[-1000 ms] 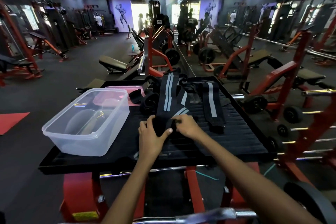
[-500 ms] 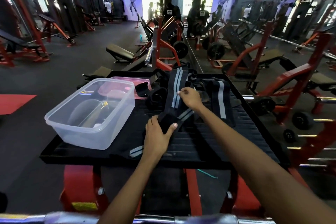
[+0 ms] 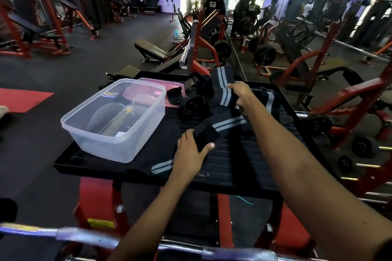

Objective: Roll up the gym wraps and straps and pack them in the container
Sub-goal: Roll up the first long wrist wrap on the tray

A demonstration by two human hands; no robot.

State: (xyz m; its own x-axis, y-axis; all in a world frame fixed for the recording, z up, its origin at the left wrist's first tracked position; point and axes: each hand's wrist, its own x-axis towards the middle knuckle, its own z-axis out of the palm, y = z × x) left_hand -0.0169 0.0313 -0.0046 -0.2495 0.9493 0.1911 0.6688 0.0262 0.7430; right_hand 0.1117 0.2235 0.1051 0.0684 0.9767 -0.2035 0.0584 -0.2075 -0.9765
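the left hand (image 3: 192, 150) grips the rolled end of a striped wrap (image 3: 228, 122) on the black platform (image 3: 244, 167); the right hand (image 3: 240, 95) pinches its strip farther along, beside the clear container (image 3: 101, 133).

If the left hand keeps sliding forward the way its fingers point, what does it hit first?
Probably the loose pile of black straps. The left hand, gripping the rolled end of the black grey-striped wrap, points up the black ribbed platform, right of the clear plastic container. Depth is uncertain.
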